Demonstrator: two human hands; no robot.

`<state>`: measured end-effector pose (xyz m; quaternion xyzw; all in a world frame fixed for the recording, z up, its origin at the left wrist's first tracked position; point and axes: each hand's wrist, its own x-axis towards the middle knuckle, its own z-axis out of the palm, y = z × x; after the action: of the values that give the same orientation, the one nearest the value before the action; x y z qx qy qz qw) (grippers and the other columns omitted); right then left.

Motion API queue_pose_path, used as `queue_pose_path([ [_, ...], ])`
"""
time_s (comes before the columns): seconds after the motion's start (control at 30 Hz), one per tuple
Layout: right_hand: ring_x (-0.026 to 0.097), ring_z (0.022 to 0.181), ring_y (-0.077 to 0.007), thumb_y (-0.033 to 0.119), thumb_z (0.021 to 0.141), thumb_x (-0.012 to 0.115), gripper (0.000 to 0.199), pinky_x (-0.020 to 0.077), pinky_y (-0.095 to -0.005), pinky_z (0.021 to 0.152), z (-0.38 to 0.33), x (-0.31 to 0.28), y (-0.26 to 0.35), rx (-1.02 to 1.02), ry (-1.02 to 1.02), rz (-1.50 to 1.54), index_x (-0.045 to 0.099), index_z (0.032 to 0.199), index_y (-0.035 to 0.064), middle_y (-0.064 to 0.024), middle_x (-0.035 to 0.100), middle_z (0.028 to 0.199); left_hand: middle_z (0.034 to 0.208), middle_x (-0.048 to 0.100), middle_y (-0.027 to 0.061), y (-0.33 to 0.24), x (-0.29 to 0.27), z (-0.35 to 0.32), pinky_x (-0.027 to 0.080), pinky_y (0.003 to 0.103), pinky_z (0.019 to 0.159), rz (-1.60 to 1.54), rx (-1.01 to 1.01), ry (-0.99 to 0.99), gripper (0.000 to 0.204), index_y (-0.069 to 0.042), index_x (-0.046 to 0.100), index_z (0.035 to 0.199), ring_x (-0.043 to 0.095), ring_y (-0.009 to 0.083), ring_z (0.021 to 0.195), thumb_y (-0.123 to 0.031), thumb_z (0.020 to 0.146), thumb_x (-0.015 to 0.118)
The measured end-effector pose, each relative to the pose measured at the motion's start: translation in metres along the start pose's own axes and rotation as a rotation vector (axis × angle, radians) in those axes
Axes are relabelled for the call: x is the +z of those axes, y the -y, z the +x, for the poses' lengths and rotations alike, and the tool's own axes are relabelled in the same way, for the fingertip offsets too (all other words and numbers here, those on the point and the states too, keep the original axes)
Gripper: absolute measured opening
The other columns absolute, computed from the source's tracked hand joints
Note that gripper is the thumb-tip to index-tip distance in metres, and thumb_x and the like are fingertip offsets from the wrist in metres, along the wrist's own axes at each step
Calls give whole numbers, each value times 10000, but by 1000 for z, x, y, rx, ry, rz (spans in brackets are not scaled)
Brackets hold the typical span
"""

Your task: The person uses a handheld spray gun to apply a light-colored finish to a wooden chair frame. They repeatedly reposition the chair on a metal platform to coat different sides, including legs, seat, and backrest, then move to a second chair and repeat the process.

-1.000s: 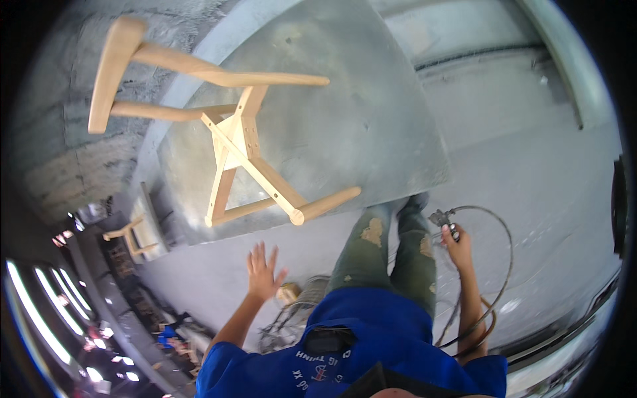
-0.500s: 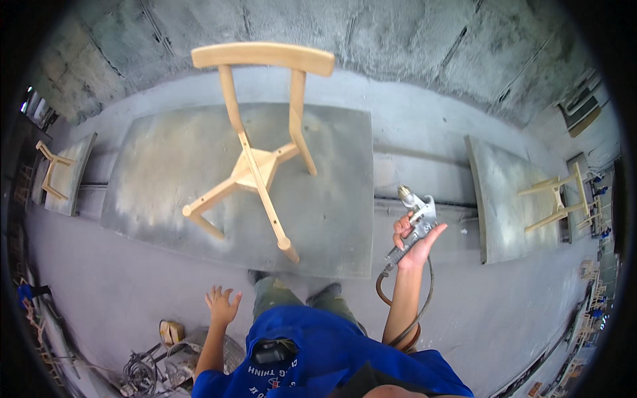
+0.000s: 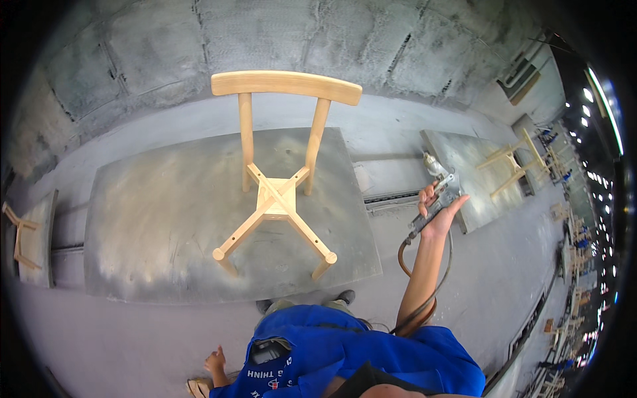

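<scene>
My right hand (image 3: 438, 222) is wrapped round the grip of a metal spray gun (image 3: 446, 190), raised right of the chair with its nozzle pointing away up and left. A hose (image 3: 440, 284) loops down from the gun beside my forearm. Apart from the gun, a pale wooden chair frame (image 3: 306, 229) stands on a large grey board (image 3: 159, 199). Its curved backrest is at the far side; crossed seat rails sit over a small square wooden piece, with two legs toward me. My left hand (image 3: 215, 361) hangs low by my side, holding nothing, its fingers loosely apart.
Another grey board (image 3: 458, 179) at the right carries a wooden chair frame (image 3: 514, 162). A third board (image 3: 45, 232) at the far left carries another chair frame (image 3: 25, 232). A grey, coated wall (image 3: 265, 40) runs behind. Several wooden frames stand along the far right.
The chair frame has turned on the board, its near legs now spread evenly toward me. My left hand has dropped back to my side. The view has shifted; the gun stays in my right hand.
</scene>
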<state>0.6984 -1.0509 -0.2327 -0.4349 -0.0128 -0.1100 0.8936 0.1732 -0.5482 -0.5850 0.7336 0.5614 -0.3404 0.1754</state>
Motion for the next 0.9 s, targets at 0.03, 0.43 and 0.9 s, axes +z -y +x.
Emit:
queue_pose_path([
  [0.03, 541, 648, -155, 813, 941, 267, 820, 317, -212, 401, -3, 10, -1, 29, -87, -37, 564, 1042, 56, -31, 519, 723, 1288, 669, 173, 13, -6, 15, 322, 559, 1112, 10, -23, -6, 715, -139, 717, 1231, 494, 370, 1345, -699, 977, 353],
  [0.43, 597, 623, -103, 690, 1010, 372, 689, 336, -218, 429, 27, 176, 27, -176, -168, -915, 616, 983, 46, -26, 616, 744, 1123, 721, 214, -57, -44, 125, 500, 479, 945, -472, 276, -148, 590, -53, 718, 1165, 671, 400, 1076, -579, 961, 548],
  [0.9, 609, 634, -109, 705, 1017, 292, 759, 353, -215, 429, -1, 374, -56, -30, 598, -988, 618, 1023, 19, -38, 627, 746, 1086, 705, 276, -44, 24, 168, 492, 470, 932, -734, 231, -81, 603, 95, 676, 1094, 662, 422, 1018, -487, 965, 583],
])
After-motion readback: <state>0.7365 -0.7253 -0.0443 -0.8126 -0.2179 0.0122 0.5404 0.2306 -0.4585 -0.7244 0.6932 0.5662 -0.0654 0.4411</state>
